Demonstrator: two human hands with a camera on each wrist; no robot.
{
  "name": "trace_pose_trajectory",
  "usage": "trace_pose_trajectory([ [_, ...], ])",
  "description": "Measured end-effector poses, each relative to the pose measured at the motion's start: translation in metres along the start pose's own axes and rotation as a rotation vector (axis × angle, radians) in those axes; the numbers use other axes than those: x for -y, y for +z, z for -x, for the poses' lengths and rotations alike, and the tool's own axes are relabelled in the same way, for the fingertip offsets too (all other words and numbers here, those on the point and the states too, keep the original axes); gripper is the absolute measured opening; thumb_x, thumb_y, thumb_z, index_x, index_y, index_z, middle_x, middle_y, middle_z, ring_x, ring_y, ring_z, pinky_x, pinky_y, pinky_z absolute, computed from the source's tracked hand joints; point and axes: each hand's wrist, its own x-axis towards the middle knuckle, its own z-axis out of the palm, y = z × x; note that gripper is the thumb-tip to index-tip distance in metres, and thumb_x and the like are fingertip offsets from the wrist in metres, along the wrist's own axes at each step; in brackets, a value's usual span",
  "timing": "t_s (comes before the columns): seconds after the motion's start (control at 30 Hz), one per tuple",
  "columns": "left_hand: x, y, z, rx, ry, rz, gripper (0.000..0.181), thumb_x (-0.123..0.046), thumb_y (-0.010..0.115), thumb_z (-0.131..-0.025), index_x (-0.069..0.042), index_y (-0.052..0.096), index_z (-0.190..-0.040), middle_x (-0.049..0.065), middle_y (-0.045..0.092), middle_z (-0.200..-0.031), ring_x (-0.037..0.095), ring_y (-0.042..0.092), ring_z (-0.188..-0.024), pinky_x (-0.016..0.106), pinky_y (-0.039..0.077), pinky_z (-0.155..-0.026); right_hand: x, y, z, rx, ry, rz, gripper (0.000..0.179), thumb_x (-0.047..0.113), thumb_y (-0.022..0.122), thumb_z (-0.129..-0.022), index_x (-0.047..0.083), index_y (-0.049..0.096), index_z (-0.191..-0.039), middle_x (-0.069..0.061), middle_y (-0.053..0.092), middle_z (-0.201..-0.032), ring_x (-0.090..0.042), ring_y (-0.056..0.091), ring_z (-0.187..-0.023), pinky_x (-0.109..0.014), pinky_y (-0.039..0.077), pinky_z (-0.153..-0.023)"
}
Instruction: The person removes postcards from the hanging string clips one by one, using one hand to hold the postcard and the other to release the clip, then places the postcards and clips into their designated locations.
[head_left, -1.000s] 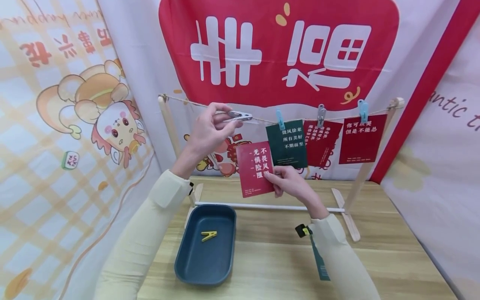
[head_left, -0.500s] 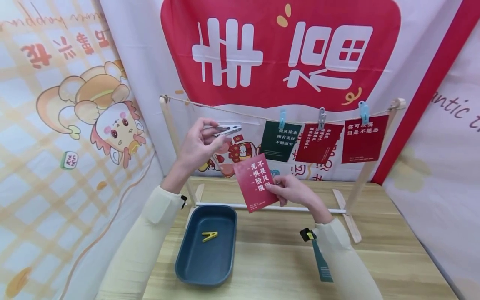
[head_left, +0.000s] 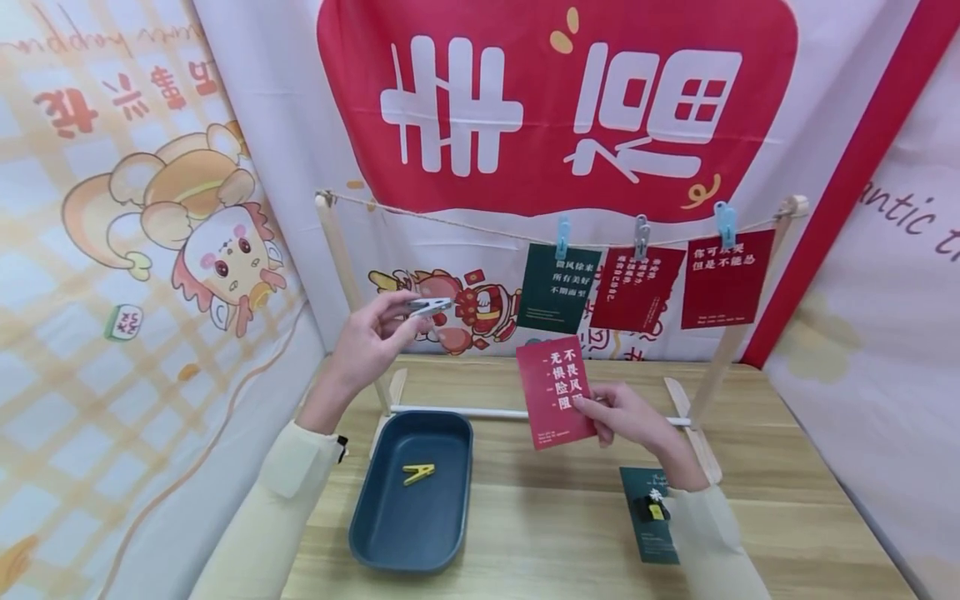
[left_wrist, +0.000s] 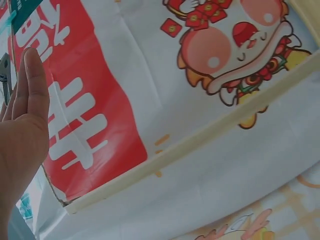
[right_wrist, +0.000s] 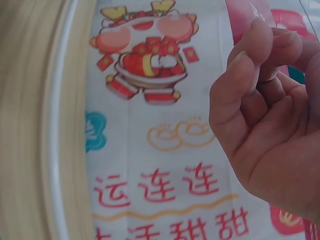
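Observation:
My left hand (head_left: 372, 340) pinches a grey clothespin (head_left: 431, 307) between thumb and fingers, in front of the left part of the string. In the left wrist view part of the clothespin (left_wrist: 5, 75) shows beyond the fingers. My right hand (head_left: 628, 419) holds a red card (head_left: 553, 392) with white Chinese writing by its right edge, low below the hanging cards. A corner of that card (right_wrist: 245, 15) shows at the top of the right wrist view. From the string (head_left: 450, 222) hang a green card (head_left: 558, 292) and two red cards (head_left: 637, 292), each on a clothespin.
A blue tray (head_left: 408, 533) with a yellow clothespin (head_left: 418, 474) in it stands on the wooden table (head_left: 540, 533). Another green card (head_left: 647, 533) lies under my right forearm. Wooden posts (head_left: 341, 258) and a white bar (head_left: 487, 412) form the string's frame. A printed cloth hangs behind.
Both hands have come down from the string, the left with the clothespin, moving leftward. The right has shifted right with the red card. The string and hanging green card have swung back.

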Motion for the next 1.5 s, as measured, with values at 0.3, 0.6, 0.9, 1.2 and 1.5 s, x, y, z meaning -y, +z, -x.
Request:
trace_pose_trajectory([
  [0.3,0.023,-0.005,0.022,0.034,-0.085,-0.054,0.032,-0.011,0.063,-0.095,-0.004,0.051,-0.123,0.018,0.071,-0.115,0.021,0.074,-0.092,0.02,0.057,-0.074,-0.034,-0.008,0.026,-0.06,0.088,-0.029,0.042,0.041,0.062,-0.095,0.003,0.061,-0.113,-0.024,0.062,-0.074,-0.03,0.063,-0.06,-0.027,0.054,-0.065],
  [0.6,0.04,-0.006,0.042,0.078,-0.196,-0.038,0.032,-0.017,0.062,-0.095,-0.002,0.045,-0.117,0.021,0.07,-0.114,0.029,0.075,-0.083,0.028,0.058,-0.066,-0.065,-0.015,0.042,-0.061,0.146,-0.048,0.044,0.043,0.058,-0.097,0.0,0.06,-0.107,-0.014,0.059,-0.065,-0.028,0.062,-0.057,-0.029,0.054,-0.06],
  [0.9,0.063,0.004,0.065,0.177,-0.261,-0.057,0.031,-0.011,0.06,-0.096,-0.001,0.044,-0.12,0.025,0.068,-0.114,0.028,0.073,-0.092,0.025,0.058,-0.072,-0.096,-0.027,0.063,-0.066,0.214,-0.081,0.044,0.04,0.055,-0.099,-0.002,0.062,-0.11,-0.004,0.055,-0.057,-0.022,0.06,-0.051,-0.03,0.053,-0.056],
  [1.2,0.097,0.021,0.095,0.255,-0.281,-0.206,0.026,-0.013,0.069,-0.091,-0.005,0.055,-0.11,0.013,0.07,-0.106,0.018,0.07,-0.089,0.022,0.056,-0.069,-0.128,-0.025,0.085,-0.028,0.339,-0.092,0.047,0.047,0.052,-0.099,0.001,0.063,-0.104,0.0,0.057,-0.059,-0.017,0.06,-0.054,-0.028,0.05,-0.057],
  [1.5,0.12,0.033,0.126,0.373,-0.32,-0.324,0.023,-0.018,0.071,-0.09,-0.01,0.058,-0.107,-0.001,0.066,-0.093,0.009,0.063,-0.083,0.021,0.052,-0.067,-0.152,-0.024,0.107,0.029,0.317,-0.111,0.04,0.037,0.05,-0.102,-0.002,0.061,-0.099,0.006,0.045,-0.051,-0.011,0.051,-0.043,-0.022,0.04,-0.044],
])
